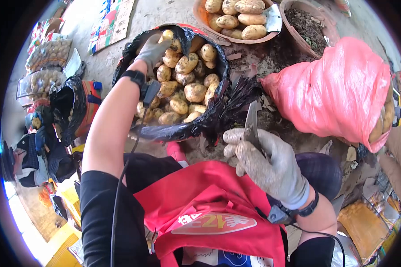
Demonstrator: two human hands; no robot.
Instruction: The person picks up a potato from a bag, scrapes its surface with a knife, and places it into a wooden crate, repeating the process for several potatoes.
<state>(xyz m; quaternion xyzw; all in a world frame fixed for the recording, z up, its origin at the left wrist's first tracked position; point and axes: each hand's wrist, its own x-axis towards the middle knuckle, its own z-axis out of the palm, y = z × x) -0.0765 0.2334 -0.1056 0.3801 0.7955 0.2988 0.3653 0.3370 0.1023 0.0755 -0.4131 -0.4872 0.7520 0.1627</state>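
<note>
A wide tub lined with a black plastic bag [179, 131] holds many potatoes [195, 92], several with dark soil on them. My left hand [152, 52], in a grey glove, reaches over the tub's left side, its fingers around a small yellow potato [167, 35] by the upper rim. Part of those fingers is hidden. My right hand [276, 167], also gloved and dirty at the fingertips, grips a knife [251, 122] in front of my red apron [209, 191]. The short blade points up and away from me; the handle is covered by the fingers.
Behind the tub stands a basin [200, 15] of larger potatoes, beside another basin [294, 33] of dark debris. A pink sack [329, 89] of potatoes lies at right. Bagged potatoes [49, 53] and an open black bag [69, 104] are at left. Thin cables run along both arms.
</note>
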